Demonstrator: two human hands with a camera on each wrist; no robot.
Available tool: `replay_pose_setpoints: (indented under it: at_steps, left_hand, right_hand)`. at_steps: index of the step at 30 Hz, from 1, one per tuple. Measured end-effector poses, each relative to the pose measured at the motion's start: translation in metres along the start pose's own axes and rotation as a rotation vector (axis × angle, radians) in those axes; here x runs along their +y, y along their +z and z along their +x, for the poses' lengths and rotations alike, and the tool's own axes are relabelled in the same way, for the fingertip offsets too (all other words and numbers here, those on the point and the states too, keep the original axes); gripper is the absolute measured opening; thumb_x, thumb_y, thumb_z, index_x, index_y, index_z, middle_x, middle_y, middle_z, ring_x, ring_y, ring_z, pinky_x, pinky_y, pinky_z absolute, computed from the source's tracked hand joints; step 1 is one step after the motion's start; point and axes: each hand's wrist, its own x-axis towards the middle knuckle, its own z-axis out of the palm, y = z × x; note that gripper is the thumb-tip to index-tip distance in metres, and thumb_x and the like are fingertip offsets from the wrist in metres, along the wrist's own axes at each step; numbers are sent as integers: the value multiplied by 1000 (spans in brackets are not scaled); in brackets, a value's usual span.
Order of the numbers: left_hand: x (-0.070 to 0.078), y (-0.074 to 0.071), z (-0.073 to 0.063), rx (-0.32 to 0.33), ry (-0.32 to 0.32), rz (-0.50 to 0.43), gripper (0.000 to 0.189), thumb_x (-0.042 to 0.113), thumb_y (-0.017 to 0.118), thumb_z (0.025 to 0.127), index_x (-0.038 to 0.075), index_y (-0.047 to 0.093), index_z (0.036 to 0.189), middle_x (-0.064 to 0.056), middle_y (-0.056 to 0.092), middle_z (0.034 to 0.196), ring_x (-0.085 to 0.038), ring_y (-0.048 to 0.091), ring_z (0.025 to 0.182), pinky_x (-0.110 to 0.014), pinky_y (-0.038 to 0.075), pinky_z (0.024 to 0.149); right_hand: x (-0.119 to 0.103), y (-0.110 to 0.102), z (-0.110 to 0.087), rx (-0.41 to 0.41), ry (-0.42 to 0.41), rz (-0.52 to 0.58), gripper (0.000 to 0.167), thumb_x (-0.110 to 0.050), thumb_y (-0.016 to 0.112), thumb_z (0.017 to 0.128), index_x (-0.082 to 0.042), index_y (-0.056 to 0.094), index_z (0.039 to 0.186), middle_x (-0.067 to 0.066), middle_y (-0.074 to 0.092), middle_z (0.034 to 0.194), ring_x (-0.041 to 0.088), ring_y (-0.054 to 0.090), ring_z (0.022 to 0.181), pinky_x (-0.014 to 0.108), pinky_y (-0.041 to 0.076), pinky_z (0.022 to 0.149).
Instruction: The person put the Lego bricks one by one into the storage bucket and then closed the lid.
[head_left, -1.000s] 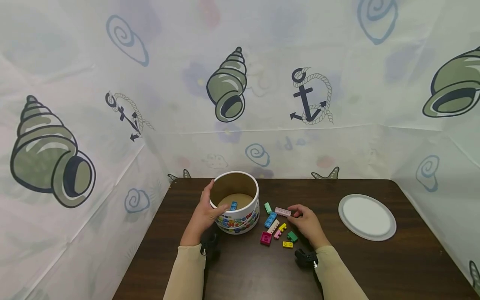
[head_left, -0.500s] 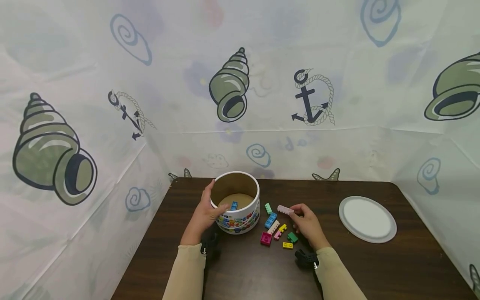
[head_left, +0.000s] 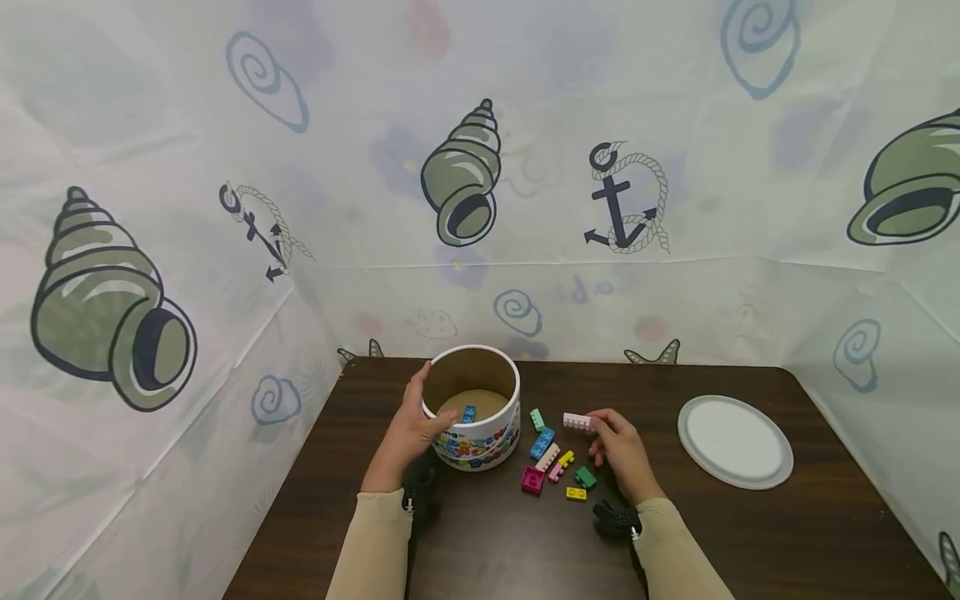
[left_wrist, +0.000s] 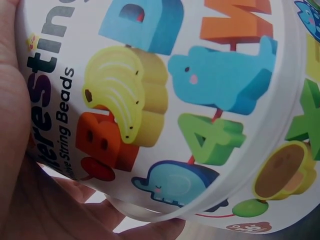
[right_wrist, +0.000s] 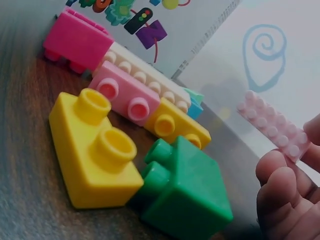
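My left hand (head_left: 412,429) grips the near left side of a round white tub (head_left: 480,446), its thumb over the rim. Printed toy pictures cover the tub's wall (left_wrist: 215,75) in the left wrist view. Inside lies a blue brick (head_left: 468,413). To the right, my right hand (head_left: 621,450) pinches one end of a pale pink toy brick (head_left: 577,422), raised off the table. The brick's studs (right_wrist: 272,131) show in the right wrist view. Loose bricks lie between the hands: green (right_wrist: 187,192), yellow (right_wrist: 95,150), magenta (head_left: 532,481), and a blue one (head_left: 542,443).
On the right of the dark wooden table (head_left: 750,550) lies a round white lid (head_left: 736,442). A pink and yellow pair (head_left: 560,466), a cream brick (head_left: 547,457) and a mint brick (head_left: 537,419) sit near the tub. Patterned cloth (head_left: 555,317) hangs behind the table.
My right hand has lifted the pale pink brick and drawn it slightly right, turning it so its studs show. My left hand has stayed on the tub.
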Motion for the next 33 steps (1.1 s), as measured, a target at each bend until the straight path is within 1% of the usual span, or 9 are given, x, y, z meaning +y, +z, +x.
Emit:
replay_pose_setpoints:
  at_steps: [5,8,12,16,19,22,26,29,33]
  left_hand:
    - [0,1,1,8,5,6,109,28,86,96,29,12,176,-16,20,178,-53,38,154,-73,34,124]
    - [0,1,1,14,5,7,108,26,85,96,29,12,176,-15,21,177,-52,38,154,-73,33,124]
    - [2,1,1,5,2,4,107,25,84,97,28,12,176,-16,20,178,-52,38,154,-73,33,124]
    - [4,0,1,10,8,3,108,24,85,96,27,13,176,-16,20,178,-51,38,154,-73,33,124]
    - [4,0,1,14,12,11,109,25,86,96,27,12,176,-17,20,177,-52,38,154,-73,33,124]
    - [2,0,2,14,0,15,109,26,86,96,27,12,176,-18,20,177,-53,38,154,-74,33,123]
    - [1,1,0,15,-18,16,109,29,86,95,27,13,176,-19,21,177,-55,39,154,-76,34,122]
    - [1,1,-1,18,-26,18,111,33,88,93,28,14,176,-17,23,176,-54,40,153,-75,34,123]
    - [3,1,-1,16,-25,16,113,38,89,92,29,13,176,-17,23,176,-53,40,153,-74,35,123]
  right_hand:
    - [0,0,1,15,0,87,26,-22,56,115,0,66,127,8,62,100,16,59,66,26,52,55]
    - [-1,-1,2,20,22,150,23,-20,56,115,-1,65,123,6,62,97,15,60,65,25,52,55]
    - [-4,-3,4,29,56,226,20,-19,53,115,-3,63,121,5,62,97,15,59,65,25,51,56]
    - [-8,-3,3,39,70,256,22,-24,53,116,-5,63,123,4,63,98,14,60,68,24,51,58]
    - [-13,-2,1,47,64,257,25,-28,53,116,-6,63,124,3,64,100,14,60,71,24,52,62]
    - [-23,-1,-1,41,43,281,27,-31,54,116,-7,62,123,3,64,100,13,60,72,24,52,64]
    - [-46,5,-4,2,-13,309,30,-37,53,116,-8,61,124,1,64,100,13,59,76,22,53,66]
    - [-67,16,-5,-25,-73,345,31,-37,53,116,-8,62,123,2,64,101,12,60,78,22,53,67]
    - [-90,38,1,-62,-145,419,28,-33,54,116,-7,65,119,5,64,102,13,60,77,22,53,66]
